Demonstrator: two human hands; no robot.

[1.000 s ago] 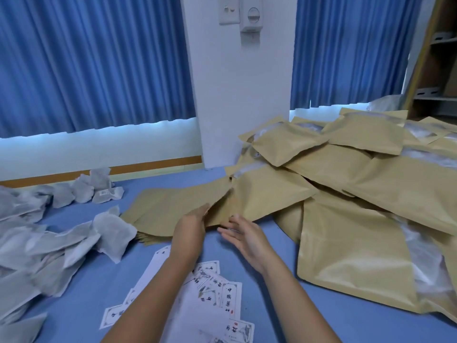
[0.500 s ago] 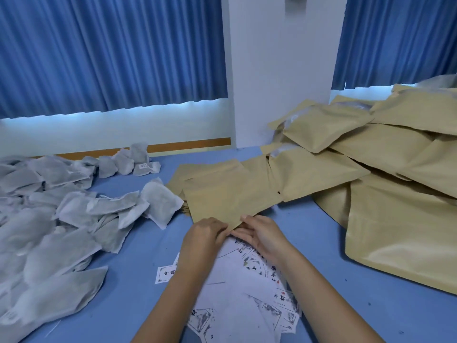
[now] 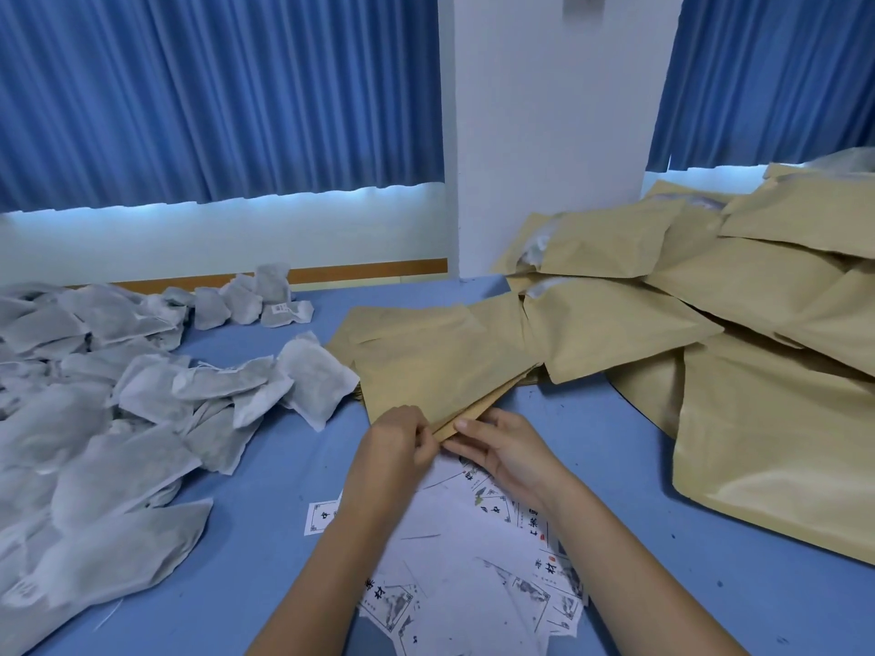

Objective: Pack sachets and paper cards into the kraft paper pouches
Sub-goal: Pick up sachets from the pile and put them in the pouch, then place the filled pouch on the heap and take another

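A flat kraft paper pouch (image 3: 435, 366) lies on top of a small stack of empty pouches at the table's middle. My left hand (image 3: 395, 442) and my right hand (image 3: 502, 447) both pinch its near corner, fingertips almost touching. Under my wrists lie scattered white paper cards (image 3: 473, 537) with black printed characters. A big heap of grey-white sachets (image 3: 104, 419) covers the left side of the blue table (image 3: 265, 490).
A tall pile of filled kraft pouches (image 3: 757, 371) takes up the right side, reaching the table's near right. A white pillar (image 3: 544, 134) and blue curtains (image 3: 213, 97) stand behind the table. More sachets (image 3: 255, 300) lie at the back left.
The view has swung left and down. My hands drew back toward me, from the pouch's far edge to its near corner, and both now pinch it.
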